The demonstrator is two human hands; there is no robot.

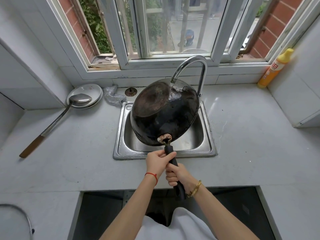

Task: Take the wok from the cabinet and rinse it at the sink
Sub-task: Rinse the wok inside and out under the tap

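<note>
The black wok (164, 113) is turned bottom up and tilted over the steel sink (121, 149). Its brownish base faces up and to the left. Water runs from the curved chrome faucet (192, 66) onto the wok's far side, which is wet and shiny. Both hands hold the wok's black handle (173, 161). My left hand (158, 161) grips it near the wok, my right hand (176, 175) just behind, closer to me. The wok hides most of the basin.
A long metal ladle (57, 118) with a wooden grip lies on the counter at left, its bowl resting on white plates (86, 94). A steel scrubber (113, 97) sits behind the sink. A yellow dish-soap bottle (275, 68) stands at the right wall. Windows are behind.
</note>
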